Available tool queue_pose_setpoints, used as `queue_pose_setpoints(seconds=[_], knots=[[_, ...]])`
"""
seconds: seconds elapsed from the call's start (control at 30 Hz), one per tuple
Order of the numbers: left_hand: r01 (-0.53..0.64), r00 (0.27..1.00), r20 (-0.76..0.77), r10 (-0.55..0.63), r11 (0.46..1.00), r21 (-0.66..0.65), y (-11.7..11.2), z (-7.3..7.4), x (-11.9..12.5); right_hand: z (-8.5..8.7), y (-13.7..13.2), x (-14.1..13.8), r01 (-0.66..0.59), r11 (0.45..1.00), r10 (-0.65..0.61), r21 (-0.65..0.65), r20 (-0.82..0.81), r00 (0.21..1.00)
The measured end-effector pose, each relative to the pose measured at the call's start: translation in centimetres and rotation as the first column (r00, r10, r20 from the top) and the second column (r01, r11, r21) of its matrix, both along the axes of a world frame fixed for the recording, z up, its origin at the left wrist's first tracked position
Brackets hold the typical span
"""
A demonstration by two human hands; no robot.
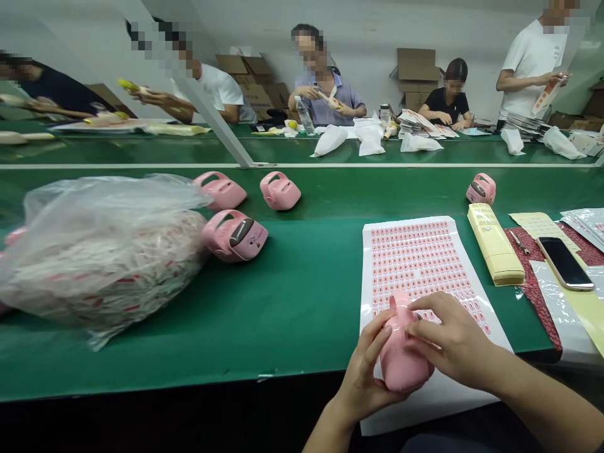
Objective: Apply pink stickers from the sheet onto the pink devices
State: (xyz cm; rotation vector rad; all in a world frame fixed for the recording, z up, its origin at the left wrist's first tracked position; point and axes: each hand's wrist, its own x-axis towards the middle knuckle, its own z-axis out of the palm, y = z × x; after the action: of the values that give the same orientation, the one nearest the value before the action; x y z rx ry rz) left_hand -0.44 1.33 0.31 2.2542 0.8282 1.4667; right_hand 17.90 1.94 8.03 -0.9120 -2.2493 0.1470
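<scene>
The left hand is closed around the pink plastic casing, its fingers being curved up the casing's left side. The right hand is laid over the upper part, its fingers being pressed across the top, so the casing is grasped by both hands. Its long axis is directed away from the wearer, roughly upright in the head view, with the far end nearer the right fingers and the lower part cradled nearer the left palm. Most of its face is hidden by the hands, so any marking there cannot be made out.

Beneath the hands, a white sheet of small pink labels is spread, its near edge lying at the dark front of the green surface; whether the casing touches it cannot be told. To the right are a stack of yellow cards, scissors, a smartphone and foil pouches. To the left are four similar pink casings and a bulging plastic bag. Beyond a pale rail, co-workers are seen at a second green surface, their hands being apart from these and small in view
</scene>
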Motion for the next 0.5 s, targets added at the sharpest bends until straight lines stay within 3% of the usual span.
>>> queue_pose_setpoints(seconds=[0.27,0.5], knots=[[-0.028,0.998,0.052,0.027,0.999,0.022,0.23,0.05,0.13,-0.11,-0.67,-0.26,0.034,0.998,-0.039,0.062,0.078,0.996],[-0.032,0.999,0.035,0.031,0.999,0.031,0.16,0.18,0.01,0.03,-0.51,-0.25,-0.014,0.993,-0.001,0.121,0.124,0.992]])
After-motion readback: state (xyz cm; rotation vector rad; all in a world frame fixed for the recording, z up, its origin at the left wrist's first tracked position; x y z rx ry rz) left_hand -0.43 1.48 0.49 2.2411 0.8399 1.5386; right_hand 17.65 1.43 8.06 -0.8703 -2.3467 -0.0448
